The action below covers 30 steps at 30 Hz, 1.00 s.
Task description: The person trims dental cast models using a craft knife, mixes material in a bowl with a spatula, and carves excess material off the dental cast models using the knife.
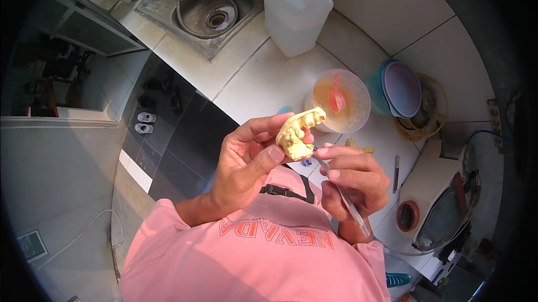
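Observation:
A pale yellow dental cast (295, 134) with tooth shapes along its curved edge is held up in front of the chest. My left hand (246, 159) grips it between thumb and fingers, the thumb on its lower side. My right hand (358, 181) is closed round a thin metal tool (348, 204), which slants from the lower right up to the cast. The tool's tip is at or close to the cast's lower right edge; whether it touches cannot be made out. Beyond the hands, a translucent bowl (358, 114) holds cloudy tan liquid and a red scoop (336, 100).
A metal sink (162, 8) with a hose and a white jug (294, 10) are at the top. Right of the bowl stand a teal bucket (381, 86), a coiled hose, another metal tool (397, 173) and a beige machine (423, 190). Yellow fragments (368, 149) lie near the bowl.

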Tool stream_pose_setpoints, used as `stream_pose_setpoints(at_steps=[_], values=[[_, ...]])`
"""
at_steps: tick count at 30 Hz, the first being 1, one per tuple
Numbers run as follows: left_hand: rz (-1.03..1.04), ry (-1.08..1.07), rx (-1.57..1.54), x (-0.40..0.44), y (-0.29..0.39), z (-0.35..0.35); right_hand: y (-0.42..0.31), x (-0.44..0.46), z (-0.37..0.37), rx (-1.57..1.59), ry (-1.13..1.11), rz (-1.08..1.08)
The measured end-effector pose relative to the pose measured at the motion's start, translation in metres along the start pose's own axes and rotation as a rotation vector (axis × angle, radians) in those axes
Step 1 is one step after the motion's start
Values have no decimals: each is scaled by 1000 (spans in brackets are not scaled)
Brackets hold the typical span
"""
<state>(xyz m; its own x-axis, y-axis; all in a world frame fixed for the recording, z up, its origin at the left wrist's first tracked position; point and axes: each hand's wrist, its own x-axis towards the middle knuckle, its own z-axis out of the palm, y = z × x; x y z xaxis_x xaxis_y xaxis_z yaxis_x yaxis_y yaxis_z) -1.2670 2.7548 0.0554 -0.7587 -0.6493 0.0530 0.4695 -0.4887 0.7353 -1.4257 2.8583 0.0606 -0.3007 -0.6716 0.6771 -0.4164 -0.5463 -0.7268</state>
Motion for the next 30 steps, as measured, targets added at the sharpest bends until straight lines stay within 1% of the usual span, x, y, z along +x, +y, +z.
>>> stream_pose_setpoints(at_steps=[2,4,5,7,14,16,17,19,22,23,25,30], values=[[27,-8,32,0,0,1,0,2,0,-34,-30,-20],[94,15,-12,-3,-1,2,-1,4,-1,-54,-118,-49],[94,15,-13,-3,-1,1,-3,4,0,-54,-118,-49],[138,32,45,-4,-1,1,-7,3,4,-33,-14,62],[149,9,73,-5,1,-2,-4,2,5,-35,-36,21],[179,-28,231,-6,2,-6,0,1,3,-61,-100,-69],[180,-28,230,-6,2,-5,-2,1,3,-61,-100,-68],[170,-16,100,-7,2,-2,-8,2,4,-12,-42,52],[202,-17,112,-6,0,-2,-9,3,2,44,-54,94],[201,-17,111,-7,0,-3,-8,3,2,43,-55,95],[219,-28,245,-7,1,-5,-7,1,3,89,-15,97],[240,-44,253,-7,0,-4,-5,2,3,99,-16,72]])
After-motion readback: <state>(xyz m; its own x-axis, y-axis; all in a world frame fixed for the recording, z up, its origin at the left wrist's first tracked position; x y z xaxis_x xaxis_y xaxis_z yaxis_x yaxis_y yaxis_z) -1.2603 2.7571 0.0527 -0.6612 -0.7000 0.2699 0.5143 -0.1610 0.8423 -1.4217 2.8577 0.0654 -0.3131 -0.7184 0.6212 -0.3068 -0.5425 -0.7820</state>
